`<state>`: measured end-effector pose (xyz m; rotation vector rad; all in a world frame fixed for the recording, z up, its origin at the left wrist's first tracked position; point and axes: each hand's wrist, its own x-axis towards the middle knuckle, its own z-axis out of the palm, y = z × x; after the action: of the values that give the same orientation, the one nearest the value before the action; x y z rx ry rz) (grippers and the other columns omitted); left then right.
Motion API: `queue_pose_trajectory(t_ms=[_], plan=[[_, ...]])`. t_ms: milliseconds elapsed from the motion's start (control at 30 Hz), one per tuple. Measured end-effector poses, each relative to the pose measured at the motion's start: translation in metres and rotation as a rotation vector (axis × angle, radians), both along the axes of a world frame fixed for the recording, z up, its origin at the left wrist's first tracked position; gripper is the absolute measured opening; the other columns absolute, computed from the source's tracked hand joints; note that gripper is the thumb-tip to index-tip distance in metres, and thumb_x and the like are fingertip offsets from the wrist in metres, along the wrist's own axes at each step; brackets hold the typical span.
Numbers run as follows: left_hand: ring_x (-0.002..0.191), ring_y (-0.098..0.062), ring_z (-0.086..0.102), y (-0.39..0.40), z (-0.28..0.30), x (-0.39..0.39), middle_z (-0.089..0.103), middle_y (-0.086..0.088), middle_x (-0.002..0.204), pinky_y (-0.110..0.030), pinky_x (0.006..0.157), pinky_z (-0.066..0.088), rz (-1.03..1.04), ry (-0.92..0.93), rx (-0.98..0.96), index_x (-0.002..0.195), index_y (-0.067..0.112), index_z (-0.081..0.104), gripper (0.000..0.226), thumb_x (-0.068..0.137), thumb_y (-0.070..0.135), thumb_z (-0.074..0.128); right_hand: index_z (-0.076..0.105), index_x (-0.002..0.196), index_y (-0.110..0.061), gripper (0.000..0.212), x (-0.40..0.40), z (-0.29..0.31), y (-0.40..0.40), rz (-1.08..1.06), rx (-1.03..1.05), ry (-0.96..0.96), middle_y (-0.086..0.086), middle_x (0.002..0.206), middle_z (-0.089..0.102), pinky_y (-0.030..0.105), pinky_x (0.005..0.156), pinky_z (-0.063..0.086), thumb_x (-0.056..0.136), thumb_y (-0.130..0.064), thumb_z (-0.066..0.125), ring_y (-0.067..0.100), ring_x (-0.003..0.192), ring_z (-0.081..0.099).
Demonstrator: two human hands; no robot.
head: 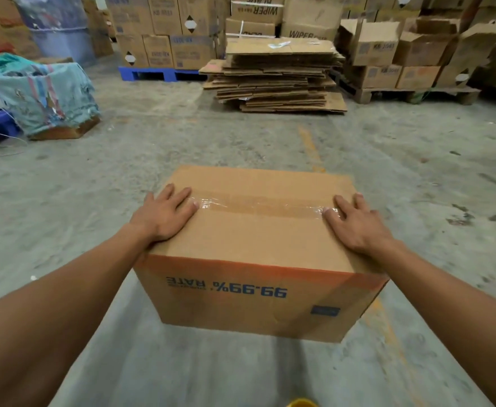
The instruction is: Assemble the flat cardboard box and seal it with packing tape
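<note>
Your left hand (164, 214) flat, fingers straight, on box (258, 245) top; your right hand (355, 223) same; both pressing tape (258, 205) ends; box on floor (123, 177)

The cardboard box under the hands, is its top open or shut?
Shut. The cardboard box has its top flaps flat, with clear packing tape along the seam. The left hand and right hand press each end.
</note>
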<state>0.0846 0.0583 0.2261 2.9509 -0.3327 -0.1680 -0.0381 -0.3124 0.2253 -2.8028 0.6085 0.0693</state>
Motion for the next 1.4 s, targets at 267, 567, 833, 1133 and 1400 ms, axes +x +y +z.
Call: queue_pose_trajectory(t_ms=[267, 567, 833, 1133, 1400], plan=[[0.146, -0.043, 0.013, -0.031, 0.001, -0.04, 0.005, -0.001, 0.164, -0.051, 0.116, 0.017, 0.036, -0.039, -0.023, 0.154, 0.036, 0.014, 0.069, 0.093, 0.067, 0.019, 0.032, 0.151, -0.029, 0.06, -0.005, 0.011, -0.021, 0.003, -0.006, -0.082, 0.013, 0.161, 0.017, 0.045, 0.112, 0.027, 0.098, -0.057, 0.029, 0.038, 0.14, 0.033], [0.143, -0.047, 0.016, -0.062, 0.001, -0.042, 0.006, -0.002, 0.164, -0.053, 0.113, 0.022, 0.011, -0.03, -0.01, 0.153, 0.034, 0.014, 0.069, 0.092, 0.066, 0.019, 0.033, 0.15, -0.032, 0.06, -0.016, 0.011, -0.045, -0.077, -0.063, -0.055, 0.012, 0.16, 0.021, 0.05, 0.111, 0.03, 0.096, -0.056, 0.026, 0.044, 0.136, 0.035], [0.146, -0.044, -0.011, -0.084, -0.011, -0.044, 0.008, -0.008, 0.163, -0.059, 0.115, -0.005, -0.011, -0.149, 0.024, 0.151, 0.027, 0.021, 0.07, 0.092, 0.063, 0.015, 0.048, 0.131, -0.025, 0.053, -0.013, -0.005, -0.043, 0.04, -0.254, -0.109, 0.019, 0.142, 0.046, 0.058, 0.111, 0.019, 0.094, -0.05, 0.019, 0.034, 0.136, 0.034], [0.149, -0.032, 0.011, -0.079, -0.014, -0.041, 0.015, -0.007, 0.163, -0.051, 0.119, 0.007, -0.248, -0.177, 0.066, 0.154, 0.027, 0.018, 0.068, 0.095, 0.062, 0.018, 0.051, 0.137, -0.017, 0.044, -0.037, -0.002, 0.0, 0.311, -0.191, -0.318, 0.016, 0.145, 0.047, 0.055, 0.116, 0.017, 0.098, -0.035, 0.039, 0.03, 0.139, 0.034], [0.15, -0.031, 0.005, -0.079, -0.014, -0.036, 0.007, -0.006, 0.164, -0.052, 0.119, 0.005, -0.241, -0.113, 0.105, 0.155, 0.028, 0.012, 0.074, 0.092, 0.067, 0.012, 0.053, 0.138, -0.022, 0.052, -0.157, -0.098, 0.132, 1.317, -0.018, -0.269, 0.012, 0.108, 0.059, 0.04, 0.08, 0.047, 0.085, -0.021, 0.056, 0.03, 0.092, 0.054]])
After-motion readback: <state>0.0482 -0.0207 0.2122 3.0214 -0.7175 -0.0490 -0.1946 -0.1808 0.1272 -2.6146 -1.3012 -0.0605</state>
